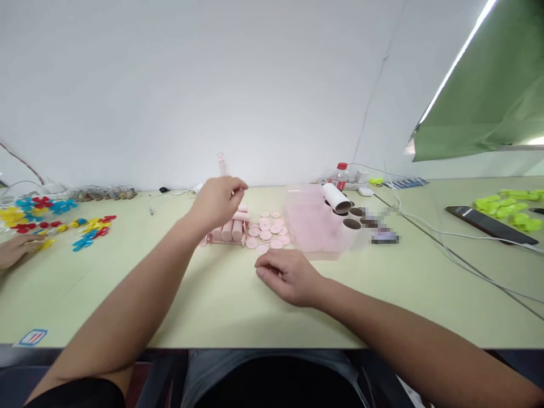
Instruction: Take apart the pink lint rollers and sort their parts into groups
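Observation:
My left hand (221,198) hangs over a pink rack-like stand (229,231) of pink cylinders. Its fingers are bent, with a gap between thumb and forefinger and nothing visible there. Behind it rises a slim pale-pink tube (221,163) with a loop on top, its lower part hidden. My right hand (291,276) is low over the near table, fingers curled and thumb against them; whatever they may hold is hidden. Just beyond it are several flat pink discs (266,234). To their right is a translucent pink sheet or bag (314,224).
A white cardboard tube (337,198) and a red-capped bottle (341,174) are at back right. Farther right lie a dark phone-like slab (488,225), white cables (442,235) and yellow-green pieces (505,207). At left, another person's hand (19,249) is beside coloured plastic pieces (91,231).

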`<state>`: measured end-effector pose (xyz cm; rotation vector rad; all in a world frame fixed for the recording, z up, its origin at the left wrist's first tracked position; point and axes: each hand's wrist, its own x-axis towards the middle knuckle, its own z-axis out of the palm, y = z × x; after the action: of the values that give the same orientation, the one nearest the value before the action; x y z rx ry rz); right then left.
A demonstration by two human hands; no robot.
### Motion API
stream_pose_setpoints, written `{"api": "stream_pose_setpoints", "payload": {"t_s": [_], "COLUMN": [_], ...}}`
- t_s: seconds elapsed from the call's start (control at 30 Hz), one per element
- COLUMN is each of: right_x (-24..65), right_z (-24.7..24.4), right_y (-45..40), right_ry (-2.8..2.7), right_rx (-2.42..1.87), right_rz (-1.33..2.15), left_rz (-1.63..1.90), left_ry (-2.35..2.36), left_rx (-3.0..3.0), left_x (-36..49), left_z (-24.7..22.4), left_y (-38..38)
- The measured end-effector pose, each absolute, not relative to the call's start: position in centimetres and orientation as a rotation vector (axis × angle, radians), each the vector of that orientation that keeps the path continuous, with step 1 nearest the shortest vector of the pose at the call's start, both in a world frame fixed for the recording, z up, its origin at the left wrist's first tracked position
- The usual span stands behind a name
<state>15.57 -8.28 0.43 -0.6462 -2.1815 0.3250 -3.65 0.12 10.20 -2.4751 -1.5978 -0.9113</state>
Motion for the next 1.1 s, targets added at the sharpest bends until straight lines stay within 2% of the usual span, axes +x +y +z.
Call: {"api": "stream_pose_setpoints", "payload": {"t_s": [0.1,0.17,0.3,0.43,0.67,1.1], "right_x": [18.2,21.2,27.5,30.0,29.5,29.5], "right_z": [3.5,6.3,9.7,8.6,6.6,6.6], "right_y": [-6.6,-5.2,-2.4,-0.8,-0.5,-0.8], "right_ry": [-1.993,-1.749,-1.463,-1.534,-1.638,-1.607], "right_rx": [-0.748,-1.033,-1.742,-2.104,-2.156,-2.118], "right_rz": [-0.006,-0.096,-0.067,0.069,0.059,0.071], "left_rz": [-0.845,-0.857,-0.834,-0.533,-0.167,-0.038], "left_ry": [-1.645,-1.692,-1.692,-1.633,-1.6,-1.545], "left_rx": [-2.483,-2.48,-2.583,-2.694,-2.736,-2.778], "left_x": [-4.1,-4.3,-3.8,-2.4,-0.3,0.1], "left_z": [7.0,5.6,4.1,2.7,0.5,-0.2], "left_y": [-0.9,-0.9,-1.5,-2.6,-2.9,-3.2]}}
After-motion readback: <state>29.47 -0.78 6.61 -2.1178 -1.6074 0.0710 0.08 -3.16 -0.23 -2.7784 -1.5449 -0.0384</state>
